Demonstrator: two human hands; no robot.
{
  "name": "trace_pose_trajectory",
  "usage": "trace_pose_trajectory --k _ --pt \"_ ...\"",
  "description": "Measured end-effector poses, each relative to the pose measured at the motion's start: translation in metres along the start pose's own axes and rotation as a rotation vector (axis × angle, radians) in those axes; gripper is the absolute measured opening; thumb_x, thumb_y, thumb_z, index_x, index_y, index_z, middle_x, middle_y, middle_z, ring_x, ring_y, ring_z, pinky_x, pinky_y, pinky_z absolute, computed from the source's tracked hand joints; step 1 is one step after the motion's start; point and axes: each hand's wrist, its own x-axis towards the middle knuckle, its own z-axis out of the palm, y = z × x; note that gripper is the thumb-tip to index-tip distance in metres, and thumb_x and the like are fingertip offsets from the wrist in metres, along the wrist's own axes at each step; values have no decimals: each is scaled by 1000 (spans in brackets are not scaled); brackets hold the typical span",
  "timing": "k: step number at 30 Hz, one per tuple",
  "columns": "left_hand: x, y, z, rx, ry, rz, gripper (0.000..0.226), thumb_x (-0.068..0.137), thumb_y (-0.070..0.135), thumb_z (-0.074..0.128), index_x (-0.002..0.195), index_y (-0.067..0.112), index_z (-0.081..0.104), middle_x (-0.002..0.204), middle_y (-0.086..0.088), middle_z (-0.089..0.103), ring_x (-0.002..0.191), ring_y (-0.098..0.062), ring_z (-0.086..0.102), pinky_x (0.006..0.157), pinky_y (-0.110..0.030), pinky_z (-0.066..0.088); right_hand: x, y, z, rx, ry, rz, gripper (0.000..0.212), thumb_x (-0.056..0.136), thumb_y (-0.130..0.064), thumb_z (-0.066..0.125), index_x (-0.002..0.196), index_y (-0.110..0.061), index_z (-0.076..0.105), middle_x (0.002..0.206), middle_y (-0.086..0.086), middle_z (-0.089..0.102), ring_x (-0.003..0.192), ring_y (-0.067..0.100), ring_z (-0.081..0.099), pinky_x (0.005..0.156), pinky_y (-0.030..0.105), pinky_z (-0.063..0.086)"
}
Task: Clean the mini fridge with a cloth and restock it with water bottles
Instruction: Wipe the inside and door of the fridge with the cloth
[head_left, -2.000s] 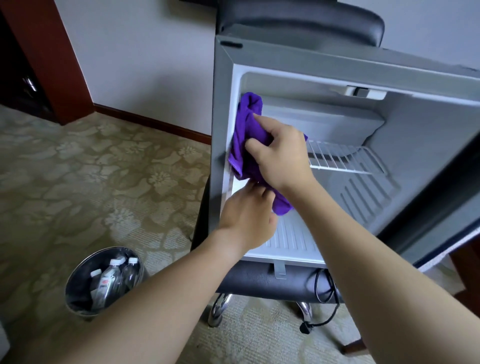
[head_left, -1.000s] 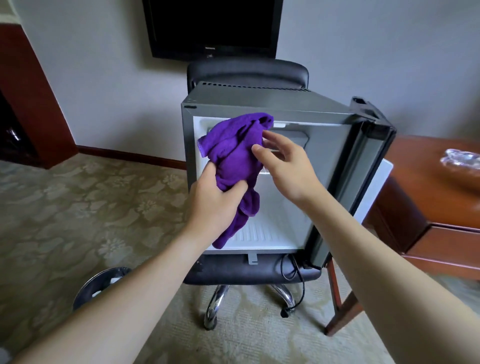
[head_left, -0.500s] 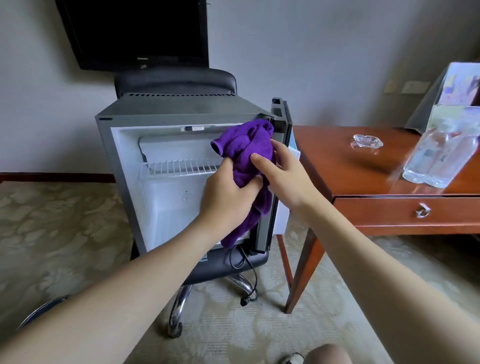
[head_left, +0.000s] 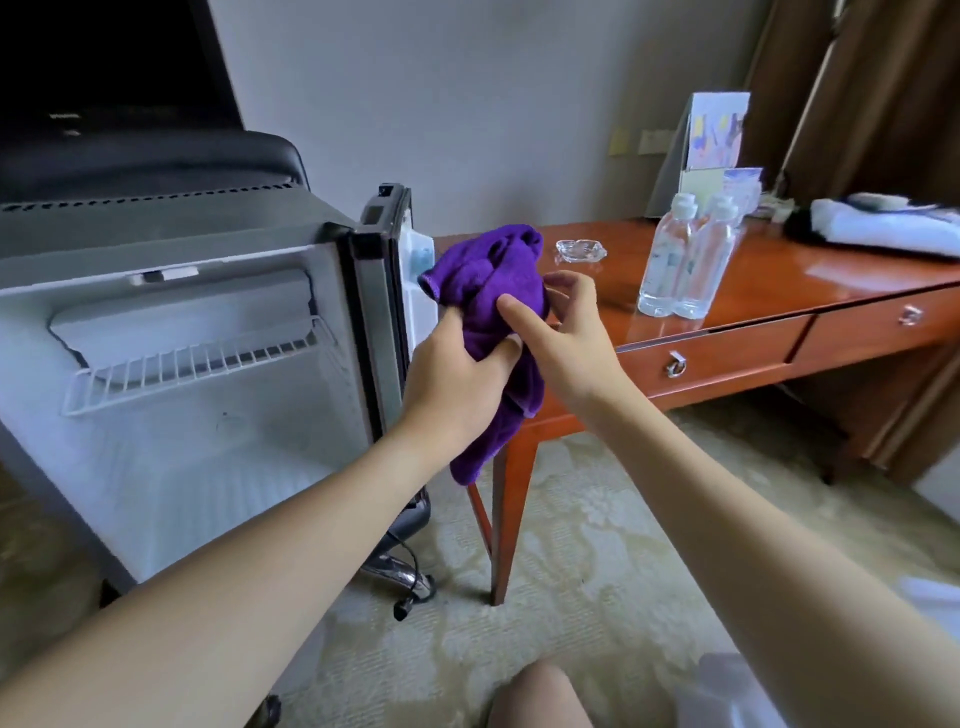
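The grey mini fridge stands open at the left on a black chair, its white inside bare except for a wire shelf. Its door is swung open to the right. My left hand grips a purple cloth in mid-air over the left end of the wooden desk. My right hand has its fingers spread, its fingertips touching the cloth. Two clear water bottles stand upright together on the desk, to the right of the cloth.
A glass ashtray sits on the desk behind the cloth. Card stands and a folded white towel are at the desk's far right. A black cable hangs under the fridge. Patterned carpet covers the floor.
The cloth has come out of the fridge and moved right, past the door, to above the desk's end. My left hand took hold of it while the right loosened. My view has swung right.
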Motion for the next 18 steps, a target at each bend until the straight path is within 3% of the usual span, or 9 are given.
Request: trace_pose_trajectory --k 4,6,9,11,14,18 --pt "9 4 37 10 -41 31 16 89 40 69 97 33 58 86 16 67 82 0 64 67 -17 47 9 20 -26 19 65 23 62 81 -48 73 129 -23 42 126 -9 57 111 6 60 100 37 50" --pt "16 3 55 -13 -44 40 14 91 39 67 97 34 57 87 17 67 84 -3 66 73 -24 53 17 30 -36 35 63 37 68 75 -49 75 131 -27 43 129 -7 58 111 10 62 97 40 53" --pt "30 -1 82 -44 -55 51 12 92 34 63 103 32 58 92 12 71 87 -10 68 80 -38 57 28 43 -49 68 57 44 69 80 -30 79 136 -23 41 122 -9 60 107 9 64 92 36 56" --pt "42 -5 97 -44 -69 83 17 93 32 62 109 27 59 93 10 71 86 -8 68 78 -34 57 40 51 -55 63 94 43 66 82 -21 78 137 -20 41 120 -9 59 107 8 64 90 32 57" --pt "62 -13 116 -36 -110 102 19 94 27 62 111 21 56 92 13 67 81 5 62 68 -16 49 63 65 -61 42 148 48 63 79 -21 75 134 -19 43 117 -2 62 103 10 65 86 29 57" --pt "91 -26 136 -62 -152 42 21 96 24 62 111 14 51 98 6 66 85 -5 63 69 -23 49 97 82 -63 -56 181 40 58 78 -27 74 131 -22 51 113 -4 67 100 10 66 88 31 54"
